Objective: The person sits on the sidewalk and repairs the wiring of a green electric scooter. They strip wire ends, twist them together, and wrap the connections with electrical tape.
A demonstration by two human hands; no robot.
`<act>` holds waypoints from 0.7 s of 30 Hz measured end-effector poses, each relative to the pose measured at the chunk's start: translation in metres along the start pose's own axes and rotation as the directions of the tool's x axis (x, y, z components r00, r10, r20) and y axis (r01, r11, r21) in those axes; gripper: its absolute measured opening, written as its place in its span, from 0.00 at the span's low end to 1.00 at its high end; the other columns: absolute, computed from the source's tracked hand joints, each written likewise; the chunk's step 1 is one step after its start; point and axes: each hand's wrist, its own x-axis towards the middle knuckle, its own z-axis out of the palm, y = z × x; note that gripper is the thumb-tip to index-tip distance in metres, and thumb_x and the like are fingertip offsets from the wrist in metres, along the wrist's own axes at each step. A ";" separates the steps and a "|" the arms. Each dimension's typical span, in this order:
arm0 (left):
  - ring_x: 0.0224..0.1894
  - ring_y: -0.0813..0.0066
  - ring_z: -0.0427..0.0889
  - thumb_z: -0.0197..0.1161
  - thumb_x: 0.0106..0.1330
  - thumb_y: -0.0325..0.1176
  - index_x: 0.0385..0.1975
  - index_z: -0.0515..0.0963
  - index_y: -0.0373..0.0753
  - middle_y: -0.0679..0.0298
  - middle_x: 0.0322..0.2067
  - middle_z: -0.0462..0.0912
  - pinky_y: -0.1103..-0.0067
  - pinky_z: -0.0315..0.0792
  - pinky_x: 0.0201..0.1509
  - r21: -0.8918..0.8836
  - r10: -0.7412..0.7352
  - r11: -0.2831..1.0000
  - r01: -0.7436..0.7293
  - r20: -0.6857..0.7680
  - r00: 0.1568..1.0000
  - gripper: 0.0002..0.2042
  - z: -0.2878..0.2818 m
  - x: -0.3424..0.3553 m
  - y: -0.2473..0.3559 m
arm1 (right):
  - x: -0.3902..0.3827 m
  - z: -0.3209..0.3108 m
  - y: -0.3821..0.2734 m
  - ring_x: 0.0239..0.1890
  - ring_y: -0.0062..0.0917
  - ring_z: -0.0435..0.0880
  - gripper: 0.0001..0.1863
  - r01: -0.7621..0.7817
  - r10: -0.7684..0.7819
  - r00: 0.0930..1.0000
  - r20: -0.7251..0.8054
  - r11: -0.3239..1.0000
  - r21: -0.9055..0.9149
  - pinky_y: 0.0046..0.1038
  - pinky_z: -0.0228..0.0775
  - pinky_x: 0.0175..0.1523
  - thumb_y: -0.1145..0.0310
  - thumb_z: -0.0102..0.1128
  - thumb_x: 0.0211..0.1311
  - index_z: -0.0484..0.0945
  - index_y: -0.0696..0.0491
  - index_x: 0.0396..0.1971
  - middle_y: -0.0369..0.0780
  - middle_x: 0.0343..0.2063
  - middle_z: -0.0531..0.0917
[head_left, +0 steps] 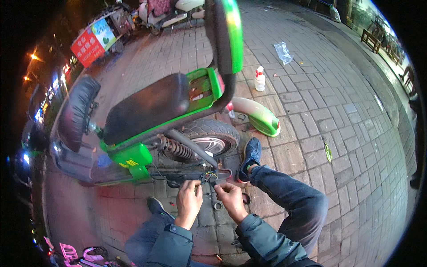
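Observation:
A green and black electric scooter (147, 104) leans in front of me, its rear wheel (209, 138) and coil spring (176, 148) showing. Below the wheel a bundle of thin wires (208, 177), some yellow, hangs out near the frame. My left hand (190, 202) pinches at the left side of this bundle, its fingertips closed on a wire. On the other side, my right hand (232, 202) has its thumb and forefinger pressed together on something small and dark that I cannot make out. The two hands are close together but apart.
A white and green fender (262, 118) lies on the brick pavement (307, 147) beyond my right shoe (252, 155). Behind it are a white bottle (260, 80) with red on top and a clear plastic bag (283, 53). A small ring (218, 206) lies between my hands.

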 end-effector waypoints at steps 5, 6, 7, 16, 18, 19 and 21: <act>0.46 0.52 0.83 0.64 0.65 0.26 0.43 0.82 0.38 0.56 0.43 0.83 0.64 0.77 0.50 -0.002 0.049 0.999 -0.049 -0.061 0.997 0.08 0.008 0.004 0.003 | 0.008 0.017 -0.001 0.29 0.20 0.88 0.15 0.090 -0.126 0.982 -0.140 0.967 -0.237 0.28 0.78 0.38 0.61 0.71 0.61 0.88 0.60 0.35 0.44 0.26 0.89; 0.45 0.52 0.84 0.64 0.65 0.25 0.43 0.82 0.37 0.56 0.43 0.83 0.64 0.78 0.49 -0.026 0.038 0.999 -0.040 -0.056 0.998 0.08 0.007 0.007 0.004 | 0.010 0.020 -0.004 0.29 0.21 0.88 0.15 0.078 -0.120 0.982 -0.147 0.961 -0.267 0.28 0.78 0.38 0.61 0.71 0.61 0.88 0.60 0.35 0.44 0.26 0.89; 0.44 0.52 0.84 0.63 0.65 0.24 0.42 0.82 0.36 0.55 0.43 0.83 0.65 0.78 0.48 -0.043 0.052 0.998 -0.055 -0.073 0.996 0.08 0.007 0.008 0.006 | 0.010 0.022 -0.006 0.29 0.23 0.89 0.15 0.084 -0.133 0.978 -0.158 0.955 -0.285 0.28 0.78 0.38 0.60 0.70 0.61 0.88 0.60 0.35 0.44 0.26 0.89; 0.45 0.51 0.85 0.61 0.67 0.21 0.49 0.84 0.38 0.52 0.45 0.84 0.66 0.79 0.48 -0.104 0.037 0.994 -0.039 -0.025 0.999 0.13 0.008 0.009 0.009 | 0.015 0.029 -0.011 0.28 0.19 0.87 0.14 0.186 -0.220 0.968 -0.125 0.954 -0.236 0.26 0.78 0.37 0.64 0.71 0.62 0.88 0.61 0.37 0.43 0.26 0.89; 0.45 0.50 0.85 0.61 0.67 0.22 0.50 0.84 0.38 0.52 0.45 0.84 0.65 0.79 0.47 -0.109 0.050 0.993 -0.052 -0.020 0.999 0.13 0.008 0.009 0.007 | 0.018 0.028 -0.009 0.29 0.17 0.86 0.13 0.247 -0.268 0.960 -0.085 0.948 -0.201 0.25 0.78 0.36 0.65 0.71 0.63 0.88 0.61 0.38 0.42 0.26 0.90; 0.45 0.51 0.85 0.61 0.67 0.22 0.50 0.84 0.39 0.53 0.45 0.84 0.65 0.79 0.47 -0.105 0.032 0.994 -0.032 0.005 0.999 0.14 0.008 0.009 0.006 | 0.019 0.027 -0.008 0.29 0.16 0.85 0.13 0.217 -0.230 0.972 -0.056 0.962 -0.168 0.25 0.78 0.36 0.65 0.71 0.64 0.88 0.61 0.39 0.40 0.27 0.89; 0.45 0.52 0.85 0.60 0.68 0.24 0.51 0.84 0.41 0.55 0.46 0.83 0.64 0.80 0.46 -0.075 0.027 0.997 -0.025 0.029 0.999 0.14 0.009 0.011 0.002 | 0.023 0.024 -0.006 0.29 0.16 0.84 0.13 0.133 -0.134 0.991 0.002 0.986 -0.101 0.23 0.77 0.36 0.66 0.70 0.65 0.88 0.61 0.41 0.38 0.28 0.89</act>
